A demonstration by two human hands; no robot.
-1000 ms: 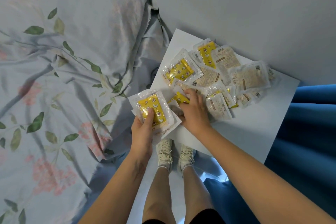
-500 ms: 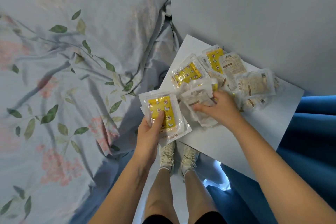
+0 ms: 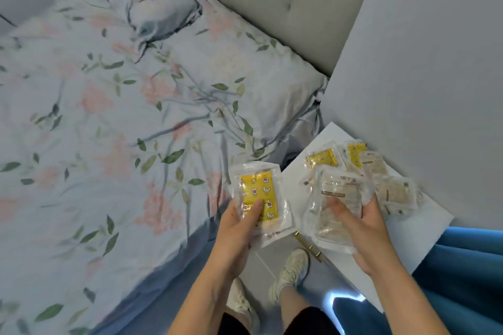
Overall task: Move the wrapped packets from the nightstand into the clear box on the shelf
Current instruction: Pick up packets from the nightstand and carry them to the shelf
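Packets (image 3: 351,163) crowd the nightstand (image 3: 424,228) at its back edge, clear box nowhere in view. Right hand (image 3: 364,228) pinches a slack pale bundle (image 3: 336,209) over the front edge; left hand (image 3: 239,228) thumbs down a yellow stack (image 3: 258,193) off the left corner. Slick film could fan out and slip loose.

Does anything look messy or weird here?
A little messy. The packets left on the nightstand lie in a jumbled pile, overlapping at different angles, some yellow side up and some label side up. The bedsheet is wrinkled. Nothing looks torn or spilled. Each hand holds some packets.
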